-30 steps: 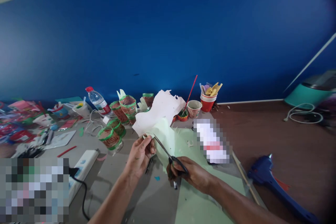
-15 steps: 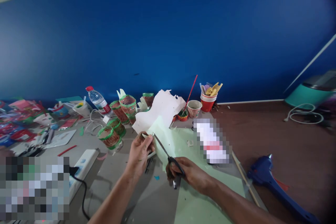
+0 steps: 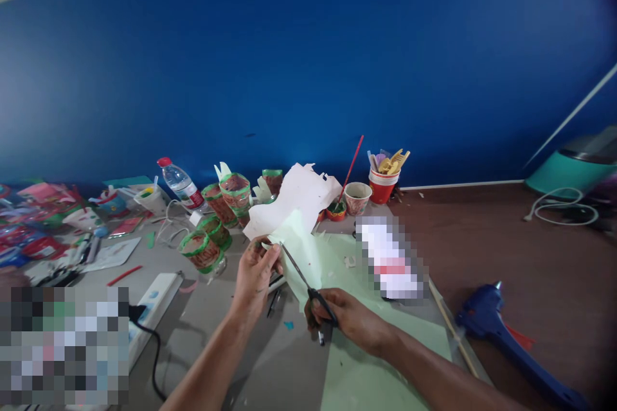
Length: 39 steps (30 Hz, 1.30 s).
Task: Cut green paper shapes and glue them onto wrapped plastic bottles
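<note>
My left hand (image 3: 257, 273) pinches the edge of a pale green paper (image 3: 301, 247) between thumb and fingers. Black-handled scissors (image 3: 315, 295) are in my right hand (image 3: 354, 321), their blades pointing up and left with the tips at the paper beside my left fingertips. Whether the blades are parted is hard to tell. Behind the green paper lies a pale pink paper (image 3: 296, 196) with a ragged edge. A larger light green sheet (image 3: 385, 359) lies flat under my right hand and forearm.
Green-rimmed brown cups (image 3: 200, 250) and a red-capped bottle (image 3: 180, 185) stand back left. A white power strip (image 3: 157, 302) lies left. Red cups (image 3: 382, 187) hold utensils at the back. A blue glue gun (image 3: 486, 318) lies right, beyond a blurred-out rectangle.
The green paper by my left fingers has shifted slightly. Both hands keep nearly the same place and hold.
</note>
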Motion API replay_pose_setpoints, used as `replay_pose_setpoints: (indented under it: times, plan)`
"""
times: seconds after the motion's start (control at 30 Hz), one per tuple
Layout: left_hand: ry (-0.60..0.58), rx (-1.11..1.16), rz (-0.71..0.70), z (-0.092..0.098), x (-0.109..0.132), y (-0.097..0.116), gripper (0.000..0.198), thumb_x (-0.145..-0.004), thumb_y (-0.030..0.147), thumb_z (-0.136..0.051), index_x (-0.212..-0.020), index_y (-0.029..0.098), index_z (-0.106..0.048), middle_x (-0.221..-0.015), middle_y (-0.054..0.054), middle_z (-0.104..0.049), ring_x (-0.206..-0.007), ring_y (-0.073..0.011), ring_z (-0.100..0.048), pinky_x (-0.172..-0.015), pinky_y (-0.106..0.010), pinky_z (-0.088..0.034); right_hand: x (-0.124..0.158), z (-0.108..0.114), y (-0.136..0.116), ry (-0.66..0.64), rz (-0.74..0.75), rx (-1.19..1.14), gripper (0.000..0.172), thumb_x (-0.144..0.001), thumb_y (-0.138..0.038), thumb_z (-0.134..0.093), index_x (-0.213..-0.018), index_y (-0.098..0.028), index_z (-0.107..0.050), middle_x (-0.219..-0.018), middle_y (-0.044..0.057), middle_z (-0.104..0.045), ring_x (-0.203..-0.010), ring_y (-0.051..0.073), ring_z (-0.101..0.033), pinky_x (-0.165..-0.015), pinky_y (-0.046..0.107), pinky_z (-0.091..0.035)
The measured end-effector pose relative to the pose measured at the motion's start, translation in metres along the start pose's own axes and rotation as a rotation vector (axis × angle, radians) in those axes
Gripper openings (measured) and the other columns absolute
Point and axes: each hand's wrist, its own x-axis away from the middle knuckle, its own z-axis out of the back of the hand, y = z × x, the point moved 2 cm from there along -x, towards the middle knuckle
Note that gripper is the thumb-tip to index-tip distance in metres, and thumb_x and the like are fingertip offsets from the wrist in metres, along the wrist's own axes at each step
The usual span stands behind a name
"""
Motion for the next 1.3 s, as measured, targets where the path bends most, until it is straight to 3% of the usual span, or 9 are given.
replay_pose_setpoints:
  times: [0.27,0.63,1.0,1.3]
  plan:
    - [0.007,0.013,0.014,0.001,-0.003,0.001,0.03,-0.059,0.034,-0.082,-0.063,0.016,-0.058,-0.053,0.006,-0.049,-0.045,-0.0062,-0.044,-0.044,-0.019,-0.036,0.001,-0.003,-0.002,0.009,-0.012,0.002,0.051,-0.069,-0.061,-0.068,-0.059,-0.017,-0.044,-0.059,0.0,-0.049,-0.056,0.012,-0.05,-0.054,0.025,-0.036]
    - [-0.019,0.105,0.079,0.006,-0.003,-0.002,0.028,-0.064,0.03,-0.079,-0.061,0.016,-0.055,-0.054,0.006,-0.052,-0.04,-0.0036,-0.043,-0.047,-0.019,-0.036,0.002,0.001,0.0,0.023,0.008,-0.02,0.049,-0.067,-0.06,-0.07,-0.061,-0.015,-0.052,-0.063,0.003,-0.056,-0.059,0.013,-0.053,-0.056,0.025,-0.039]
    - [-0.081,0.146,0.162,-0.004,0.006,0.007,0.031,-0.064,0.031,-0.079,-0.06,0.015,-0.053,-0.051,0.005,-0.053,-0.038,-0.0027,-0.041,-0.045,-0.018,-0.034,0.002,0.004,-0.002,-0.077,0.197,-0.103,0.051,-0.067,-0.061,-0.071,-0.061,-0.013,-0.056,-0.07,0.004,-0.055,-0.067,0.017,-0.057,-0.062,0.027,-0.04]
    - [-0.181,0.11,0.173,-0.019,0.006,0.03,0.031,-0.06,0.031,-0.08,-0.058,0.014,-0.054,-0.049,0.005,-0.052,-0.036,-0.0025,-0.039,-0.044,-0.019,-0.032,0.006,0.002,-0.02,-0.114,0.315,-0.115,0.048,-0.069,-0.059,-0.07,-0.064,-0.013,-0.059,-0.074,0.005,-0.057,-0.067,0.016,-0.053,-0.066,0.029,-0.037]
